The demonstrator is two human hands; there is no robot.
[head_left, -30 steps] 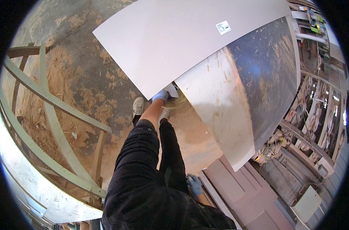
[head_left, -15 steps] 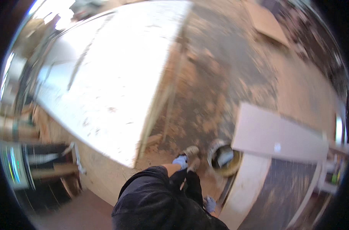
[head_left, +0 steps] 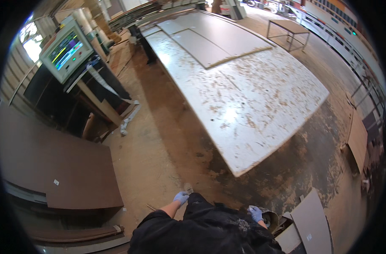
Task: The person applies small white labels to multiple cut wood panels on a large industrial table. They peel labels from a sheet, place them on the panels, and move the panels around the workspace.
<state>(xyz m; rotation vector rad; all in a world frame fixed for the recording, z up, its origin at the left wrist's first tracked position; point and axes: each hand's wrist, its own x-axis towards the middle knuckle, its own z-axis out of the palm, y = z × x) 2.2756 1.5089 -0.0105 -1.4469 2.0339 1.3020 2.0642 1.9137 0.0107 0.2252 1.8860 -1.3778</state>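
My left hand (head_left: 181, 197), in a pale blue glove, hangs beside my dark trousers, above the dusty floor. Nothing shows in it, and its fingers look loose. My right hand (head_left: 255, 213), gloved alike, is low on the other side, in front of a round bucket (head_left: 270, 219). It appears empty, its fingers slightly apart. Ahead stands a large white-topped table (head_left: 261, 110) strewn with wood shavings. Towards its far end lies a big pale panel (head_left: 227, 40). Neither hand touches the table.
A machine control screen (head_left: 68, 51) on a dark cabinet stands at the left, with a white strip hanging off it. Brown boards (head_left: 83, 169) are stacked at the lower left. Grey panels (head_left: 309, 224) lean at the lower right. A metal-framed table (head_left: 289, 26) stands far right.
My view has swung left and up, bringing the control screen and brown boards into clear sight. The bucket and leaning panels now sit lower right. Both hands still hang low.
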